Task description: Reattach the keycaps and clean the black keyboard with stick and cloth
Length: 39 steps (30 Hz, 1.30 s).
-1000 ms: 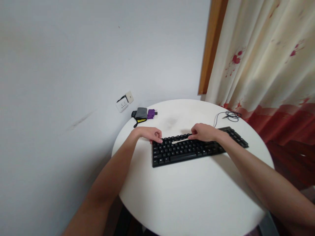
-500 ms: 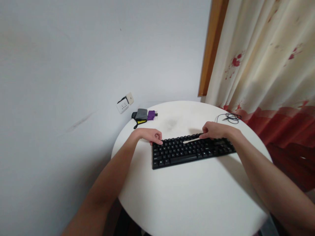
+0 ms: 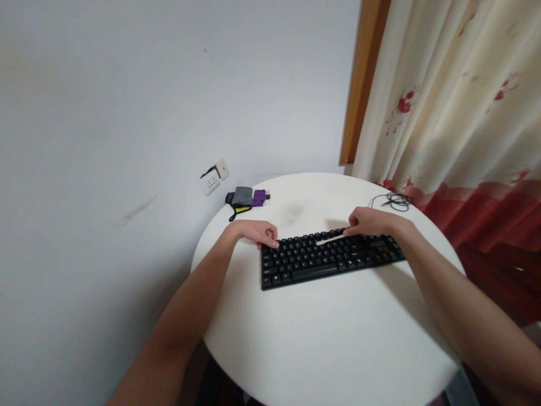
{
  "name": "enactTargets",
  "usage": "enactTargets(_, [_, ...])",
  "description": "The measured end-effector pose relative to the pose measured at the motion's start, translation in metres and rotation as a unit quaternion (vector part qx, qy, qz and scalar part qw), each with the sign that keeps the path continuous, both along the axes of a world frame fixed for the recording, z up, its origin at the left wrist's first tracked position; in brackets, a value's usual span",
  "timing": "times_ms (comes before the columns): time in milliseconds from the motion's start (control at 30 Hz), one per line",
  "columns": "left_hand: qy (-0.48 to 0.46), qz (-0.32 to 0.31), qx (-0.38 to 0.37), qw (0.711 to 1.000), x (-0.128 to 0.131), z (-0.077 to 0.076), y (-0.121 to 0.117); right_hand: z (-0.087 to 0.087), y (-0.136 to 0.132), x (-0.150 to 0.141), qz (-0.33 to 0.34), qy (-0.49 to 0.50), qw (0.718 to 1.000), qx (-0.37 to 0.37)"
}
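A black keyboard (image 3: 315, 262) lies flat across the round white table. My left hand (image 3: 260, 232) is closed at its far left corner, thumb on top of the keys and fingers curled at the edge. Over the upper right part, my right hand (image 3: 366, 221) pinches a slim white toothbrush (image 3: 329, 240). The brush points left, its slightly thicker head at the upper rows of keys near the middle. Bristles are too small to make out, and the handle's far end is hidden in my fingers.
A grey pouch or cloth (image 3: 242, 195) with black and yellow parts lies beside a purple item (image 3: 259, 197) at the table's back left. A coiled dark cable (image 3: 397, 200) rests at the back right. A wall socket (image 3: 209, 182) and a curtain (image 3: 422, 113) border the table.
The toothbrush head has shifted very slightly right and up along the keys with my right hand. My left hand and the keyboard stay in place.
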State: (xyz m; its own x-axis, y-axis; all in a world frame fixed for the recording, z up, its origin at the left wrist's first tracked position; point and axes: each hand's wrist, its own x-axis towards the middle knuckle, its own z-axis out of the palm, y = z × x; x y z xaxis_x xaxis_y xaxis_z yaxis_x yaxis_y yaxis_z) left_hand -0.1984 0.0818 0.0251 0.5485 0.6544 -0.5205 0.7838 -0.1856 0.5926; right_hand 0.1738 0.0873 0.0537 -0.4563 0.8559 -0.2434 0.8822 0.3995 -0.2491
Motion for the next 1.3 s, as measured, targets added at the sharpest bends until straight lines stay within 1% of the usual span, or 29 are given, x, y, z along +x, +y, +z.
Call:
enactTargets(100, [0.001, -0.001, 0.002, 1.0, 0.001, 0.001, 0.0, -0.002, -0.005, -0.012, 0.012, 0.001, 0.999, 0.041])
enactTargets(200, [-0.003, -0.01, 0.001, 1.0, 0.001, 0.002, 0.0, -0.006, -0.01, -0.024, 0.022, 0.0, 0.997, 0.067])
enactTargets(300, [-0.003, -0.016, 0.005, 1.0, 0.001, 0.003, 0.0, -0.008, -0.012, -0.03, 0.031, 0.007, 0.997, 0.075])
enactTargets(400, [-0.002, -0.015, 0.009, 1.0, 0.001, 0.003, 0.0, -0.009, -0.012, -0.03, 0.024, 0.009, 0.997, 0.068])
enactTargets(567, [0.001, -0.012, 0.01, 1.0, -0.001, 0.0, 0.002, -0.007, -0.005, -0.017, 0.008, 0.008, 1.0, 0.027])
enactTargets(733, [-0.003, -0.017, 0.01, 1.0, -0.002, -0.002, 0.003, -0.007, 0.007, 0.009, -0.024, -0.001, 0.999, -0.036])
enactTargets(867, [-0.005, -0.014, 0.009, 1.0, -0.003, -0.004, 0.003, -0.009, 0.018, 0.03, -0.043, -0.016, 0.998, -0.044])
enactTargets(967, [-0.006, -0.012, 0.005, 1.0, -0.004, -0.004, 0.003, -0.01, 0.021, 0.036, -0.04, -0.017, 0.998, -0.044])
enactTargets(1100, [-0.009, -0.018, 0.005, 1.0, -0.004, -0.004, 0.004, -0.009, 0.017, 0.028, -0.041, -0.007, 0.998, -0.042])
enactTargets(1233, [-0.004, -0.023, 0.009, 1.0, -0.003, -0.002, 0.003, -0.008, 0.009, 0.009, -0.016, -0.014, 0.999, -0.031])
enactTargets(1300, [-0.001, -0.021, 0.01, 1.0, -0.002, -0.001, 0.003, -0.007, 0.003, -0.001, -0.002, -0.021, 1.0, -0.014])
